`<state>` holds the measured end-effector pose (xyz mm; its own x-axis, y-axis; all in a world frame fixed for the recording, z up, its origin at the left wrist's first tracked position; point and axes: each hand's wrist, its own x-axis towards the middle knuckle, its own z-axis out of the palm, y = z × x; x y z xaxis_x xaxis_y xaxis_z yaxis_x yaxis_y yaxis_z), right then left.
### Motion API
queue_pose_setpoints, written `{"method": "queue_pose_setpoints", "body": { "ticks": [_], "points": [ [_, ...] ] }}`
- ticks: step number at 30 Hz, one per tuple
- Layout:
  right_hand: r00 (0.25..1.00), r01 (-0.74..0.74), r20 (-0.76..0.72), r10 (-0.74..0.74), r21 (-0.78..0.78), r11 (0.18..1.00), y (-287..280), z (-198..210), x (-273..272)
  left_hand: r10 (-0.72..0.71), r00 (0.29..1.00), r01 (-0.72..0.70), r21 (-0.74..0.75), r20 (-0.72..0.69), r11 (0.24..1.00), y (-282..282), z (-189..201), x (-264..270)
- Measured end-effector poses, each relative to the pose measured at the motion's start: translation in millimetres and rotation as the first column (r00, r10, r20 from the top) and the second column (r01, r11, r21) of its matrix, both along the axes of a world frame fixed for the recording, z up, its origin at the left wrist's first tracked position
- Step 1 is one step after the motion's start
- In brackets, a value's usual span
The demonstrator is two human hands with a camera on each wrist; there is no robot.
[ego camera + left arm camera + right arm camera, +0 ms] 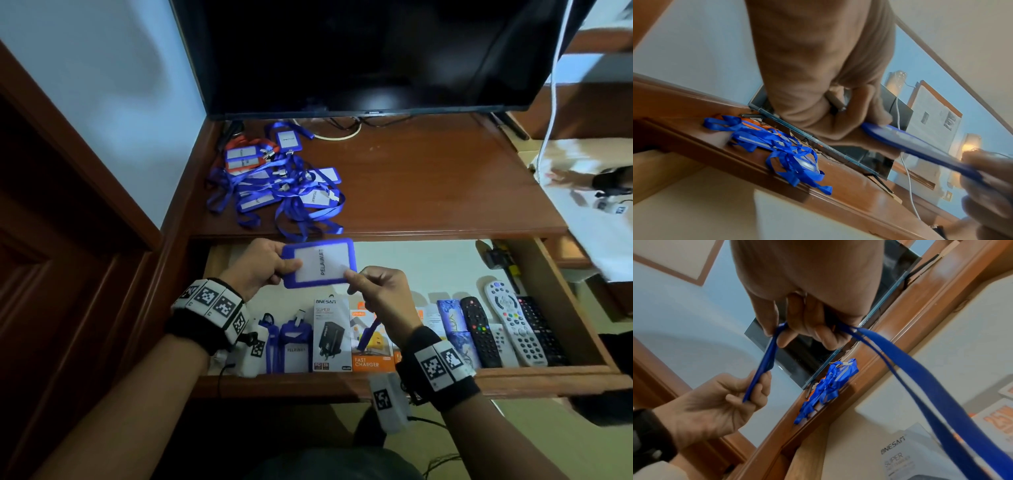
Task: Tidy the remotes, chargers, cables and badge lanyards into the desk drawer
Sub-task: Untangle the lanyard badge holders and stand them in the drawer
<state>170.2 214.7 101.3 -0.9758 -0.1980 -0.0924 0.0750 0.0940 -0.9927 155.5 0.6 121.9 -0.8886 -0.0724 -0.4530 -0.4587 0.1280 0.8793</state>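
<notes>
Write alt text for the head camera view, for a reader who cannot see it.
Two hands hold a blue badge holder over an open desk drawer: the left hand at its left end, the right hand pinching its lower right corner. The drawer holds charger boxes and remotes; a tangle of blue lanyards lies on the desk below a dark screen.

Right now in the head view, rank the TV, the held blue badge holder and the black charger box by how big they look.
1. TV
2. and 3. Badge holder and charger box: similar, too close to rank.
</notes>
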Motion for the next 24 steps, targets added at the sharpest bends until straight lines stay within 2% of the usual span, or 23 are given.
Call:
{"method": "queue_pose_setpoints", "body": {
  "ticks": [2, 4, 8, 10, 15, 19, 22, 24],
  "points": [
    [0.999, -0.05, 0.005, 0.05, 0.054, 0.997, 0.4, -3.6, 2.2, 0.146, 0.989, -0.146, -0.009, -0.027, 0.989, -1.8, -3.7, 1.0],
    [0.994, -0.11, 0.02, 0.108, 0.108, 0.988, -1.9, -6.4, 6.0, 0.231, 0.97, -0.237, -0.072, -0.082, 0.969, -0.3, -4.4, 5.3],
    [0.958, -0.283, 0.01, 0.288, 0.222, 0.933, -17.7, -3.4, 19.3, 0.277, 0.941, -0.313, -0.188, -0.195, 0.931, 6.6, -12.4, 16.0],
    [0.937, -0.345, 0.028, 0.347, 0.201, 0.917, -26.0, 1.7, 24.5, 0.282, 0.932, -0.333, -0.226, -0.228, 0.916, 7.7, -19.2, 20.5],
    [0.929, -0.368, 0.016, 0.37, 0.157, 0.917, -37.7, 17.0, 25.9, 0.053, 0.962, -0.175, -0.455, -0.268, 0.873, 19.9, -24.2, 37.2],
    [0.973, -0.228, 0.0, 0.23, 0.112, 0.967, -36.0, 24.0, 12.8, -0.077, 0.954, -0.098, -0.542, -0.291, 0.834, 30.8, -23.0, 40.6],
    [0.986, -0.162, 0.052, 0.159, 0.062, 0.985, -30.2, 32.9, 2.8, -0.186, 0.943, -0.042, -0.653, -0.276, 0.756, 36.2, -20.7, 38.4],
    [0.984, -0.15, 0.101, 0.148, 0.014, 0.989, -26.7, 37.5, -1.6, -0.247, 0.929, -0.006, -0.679, -0.275, 0.734, 37.6, -20.3, 38.1]
  ]
}}
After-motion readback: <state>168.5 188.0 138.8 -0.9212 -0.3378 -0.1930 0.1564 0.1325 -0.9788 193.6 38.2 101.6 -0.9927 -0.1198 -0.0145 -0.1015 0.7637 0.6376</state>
